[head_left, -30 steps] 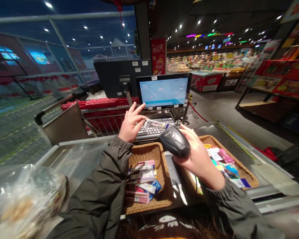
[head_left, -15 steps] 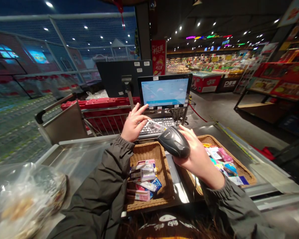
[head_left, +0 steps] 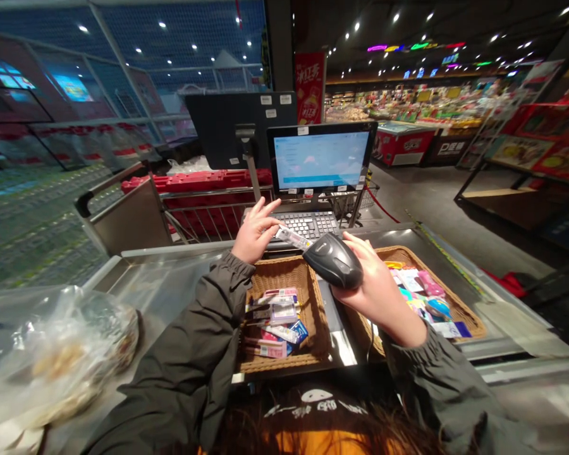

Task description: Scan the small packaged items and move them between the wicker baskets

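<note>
My right hand [head_left: 377, 291] grips a black barcode scanner [head_left: 334, 259], its head aimed left at a small flat packet [head_left: 291, 237]. My left hand [head_left: 255, 232] pinches that packet by its left end, with the other fingers spread, just above the keyboard [head_left: 308, 222]. Below my hands sit two wicker baskets: the left basket [head_left: 308, 309] holds several small packets, the right basket [head_left: 464, 316] holds colourful small items. The lit till screen [head_left: 321, 158] stands behind the keyboard.
A clear plastic bag [head_left: 57, 354] of goods lies at the near left on the steel counter [head_left: 156, 284]. A shopping trolley [head_left: 123, 218] and red baskets [head_left: 194, 180] stand beyond the counter. Shop shelves [head_left: 540, 145] and an aisle lie to the right.
The view has tipped down and nearer. Both hands have drawn slightly closer together, with the scanner head now nearly against the packet.
</note>
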Demonstrator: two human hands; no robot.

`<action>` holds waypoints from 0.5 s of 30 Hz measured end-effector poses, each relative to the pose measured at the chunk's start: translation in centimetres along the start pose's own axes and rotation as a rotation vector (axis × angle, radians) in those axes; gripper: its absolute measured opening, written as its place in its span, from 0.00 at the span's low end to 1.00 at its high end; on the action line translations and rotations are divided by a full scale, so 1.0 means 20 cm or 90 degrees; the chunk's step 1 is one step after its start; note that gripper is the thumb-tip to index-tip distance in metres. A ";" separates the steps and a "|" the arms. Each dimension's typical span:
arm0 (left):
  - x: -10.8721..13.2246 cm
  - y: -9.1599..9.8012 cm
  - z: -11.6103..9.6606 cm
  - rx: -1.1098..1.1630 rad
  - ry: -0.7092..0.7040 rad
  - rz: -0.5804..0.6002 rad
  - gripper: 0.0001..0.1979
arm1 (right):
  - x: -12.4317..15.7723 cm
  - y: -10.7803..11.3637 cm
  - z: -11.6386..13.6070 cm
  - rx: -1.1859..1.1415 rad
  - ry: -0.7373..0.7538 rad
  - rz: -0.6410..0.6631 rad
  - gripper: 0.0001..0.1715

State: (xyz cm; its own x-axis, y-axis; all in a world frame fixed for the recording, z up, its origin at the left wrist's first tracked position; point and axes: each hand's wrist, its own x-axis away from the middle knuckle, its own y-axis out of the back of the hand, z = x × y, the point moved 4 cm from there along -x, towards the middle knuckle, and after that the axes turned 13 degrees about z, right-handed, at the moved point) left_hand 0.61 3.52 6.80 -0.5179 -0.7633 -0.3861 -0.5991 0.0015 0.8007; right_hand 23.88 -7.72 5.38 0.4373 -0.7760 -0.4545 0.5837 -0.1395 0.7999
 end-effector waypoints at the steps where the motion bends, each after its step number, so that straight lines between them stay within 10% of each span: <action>1: 0.02 -0.01 0.02 0.004 0.006 0.002 0.15 | 0.00 -0.01 0.00 -0.001 -0.001 0.000 0.25; 15: 0.33 -0.20 0.30 0.007 0.130 0.118 0.16 | -0.02 -0.21 0.00 -0.043 -0.023 0.067 0.22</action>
State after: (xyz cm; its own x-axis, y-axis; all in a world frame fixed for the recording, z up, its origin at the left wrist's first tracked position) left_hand -4.13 2.45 -1.68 -0.4853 -0.8643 -0.1324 -0.5128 0.1587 0.8437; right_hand 21.25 -6.76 2.16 0.4737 -0.8063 -0.3544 0.5811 -0.0162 0.8137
